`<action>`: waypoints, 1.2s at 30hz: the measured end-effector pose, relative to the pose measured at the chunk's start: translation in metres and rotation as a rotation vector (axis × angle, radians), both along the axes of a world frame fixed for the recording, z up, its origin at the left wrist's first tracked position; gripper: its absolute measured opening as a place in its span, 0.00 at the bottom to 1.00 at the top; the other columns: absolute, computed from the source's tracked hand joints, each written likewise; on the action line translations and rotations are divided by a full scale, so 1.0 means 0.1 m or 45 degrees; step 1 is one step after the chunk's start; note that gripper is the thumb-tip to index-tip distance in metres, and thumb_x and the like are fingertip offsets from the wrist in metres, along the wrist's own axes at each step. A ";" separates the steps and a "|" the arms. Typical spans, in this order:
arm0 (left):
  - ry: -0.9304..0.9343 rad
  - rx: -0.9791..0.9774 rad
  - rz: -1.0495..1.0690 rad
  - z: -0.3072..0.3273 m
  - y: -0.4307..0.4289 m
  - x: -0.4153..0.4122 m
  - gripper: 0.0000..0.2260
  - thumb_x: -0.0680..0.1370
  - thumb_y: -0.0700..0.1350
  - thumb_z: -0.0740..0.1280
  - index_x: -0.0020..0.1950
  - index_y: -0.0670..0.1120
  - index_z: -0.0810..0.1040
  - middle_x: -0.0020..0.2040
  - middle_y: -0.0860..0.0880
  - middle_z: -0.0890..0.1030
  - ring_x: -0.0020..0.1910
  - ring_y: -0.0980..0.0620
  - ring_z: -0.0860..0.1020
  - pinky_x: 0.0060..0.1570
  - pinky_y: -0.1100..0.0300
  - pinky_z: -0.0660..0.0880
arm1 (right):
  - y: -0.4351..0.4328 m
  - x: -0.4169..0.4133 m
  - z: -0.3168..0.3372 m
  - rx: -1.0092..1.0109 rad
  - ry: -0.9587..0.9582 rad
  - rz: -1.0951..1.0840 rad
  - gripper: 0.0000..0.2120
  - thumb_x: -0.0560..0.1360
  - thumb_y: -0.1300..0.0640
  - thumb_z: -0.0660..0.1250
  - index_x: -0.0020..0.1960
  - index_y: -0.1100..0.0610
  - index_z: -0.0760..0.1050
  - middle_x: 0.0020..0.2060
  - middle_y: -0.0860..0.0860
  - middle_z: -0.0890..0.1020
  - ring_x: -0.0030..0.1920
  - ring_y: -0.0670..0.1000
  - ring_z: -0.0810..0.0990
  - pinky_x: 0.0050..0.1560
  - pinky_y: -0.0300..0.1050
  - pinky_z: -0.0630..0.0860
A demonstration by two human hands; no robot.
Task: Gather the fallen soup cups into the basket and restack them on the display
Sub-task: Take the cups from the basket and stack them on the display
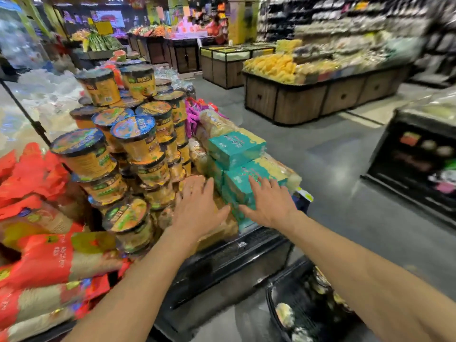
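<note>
Yellow soup cups with dark lids [138, 141] stand stacked in a leaning pile on the black display stand [222, 260]. My left hand [197, 208] reaches out flat, fingers straight, at the pile's right foot, over a clear-wrapped packet. My right hand [269, 201] lies flat with spread fingers on a stack of teal boxes [237, 146] beside the cups. Neither hand holds anything. The black basket [274, 302] sits on the floor at the lower right, with several cups [285, 314] lying inside it.
Red and gold bags [44, 262] are heaped on the left of the stand. A wooden produce island [308, 99] and a dark display case [419, 164] border the grey aisle floor to the right. A person in orange stands far back.
</note>
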State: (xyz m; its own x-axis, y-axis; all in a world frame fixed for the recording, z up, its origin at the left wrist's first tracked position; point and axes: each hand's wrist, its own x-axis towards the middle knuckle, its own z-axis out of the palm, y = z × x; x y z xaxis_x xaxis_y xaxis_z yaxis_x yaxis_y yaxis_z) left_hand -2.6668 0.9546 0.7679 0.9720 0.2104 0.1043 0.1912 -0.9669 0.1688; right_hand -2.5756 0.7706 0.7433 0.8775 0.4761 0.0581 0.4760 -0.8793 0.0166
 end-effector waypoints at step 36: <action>0.904 0.273 -1.248 -4.65 -3.15 2.14 0.42 0.78 0.64 0.65 0.84 0.46 0.51 0.83 0.43 0.56 0.80 0.39 0.54 0.77 0.41 0.56 | -2.74 -0.05 -4.42 0.069 0.847 -1.032 0.45 0.77 0.31 0.58 0.84 0.55 0.50 0.81 0.60 0.58 0.78 0.65 0.60 0.73 0.65 0.65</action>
State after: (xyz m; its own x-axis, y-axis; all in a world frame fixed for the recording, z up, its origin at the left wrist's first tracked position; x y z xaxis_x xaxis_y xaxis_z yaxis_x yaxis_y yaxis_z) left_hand -2.4530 0.6399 0.3031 0.5649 -0.5969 -0.5697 -0.6469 -0.7490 0.1434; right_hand -2.5808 0.4969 0.3015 0.7951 -0.2569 -0.5494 -0.3569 -0.9306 -0.0812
